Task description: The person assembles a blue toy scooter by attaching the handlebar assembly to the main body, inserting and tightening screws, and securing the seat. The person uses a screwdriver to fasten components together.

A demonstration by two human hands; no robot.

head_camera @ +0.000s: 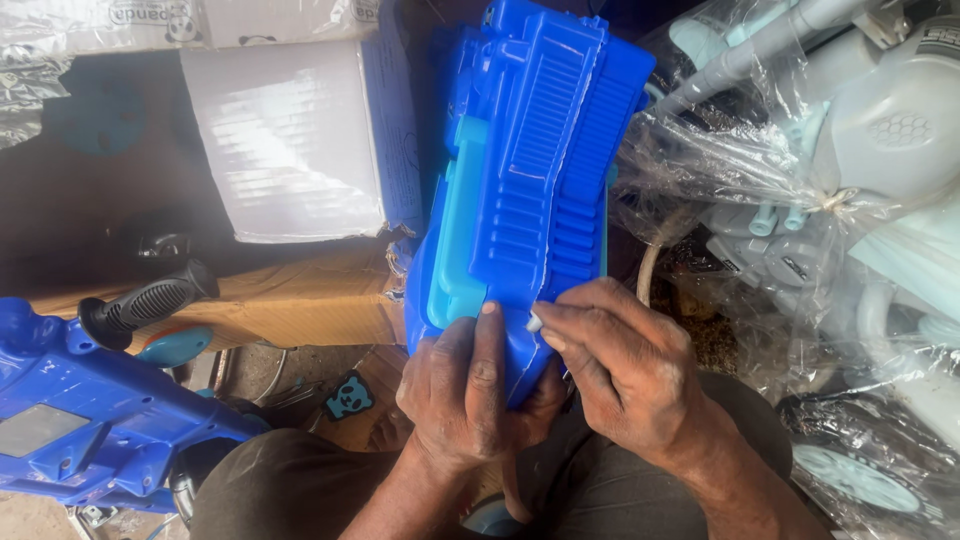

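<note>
Head view: the blue plastic toy body stands on the person's lap, long axis running up and away from both hands; the left hand clasps its near end; the right hand pinches a small white piece against it; a white carton sits upper left, plastic-wrapped grey toy parts right.

Small white object pinched in right hand fingertips: too small to identify. Blue plastic body near end hidden behind left hand; far end cut by top edge. Both forearms cut off below.
</note>
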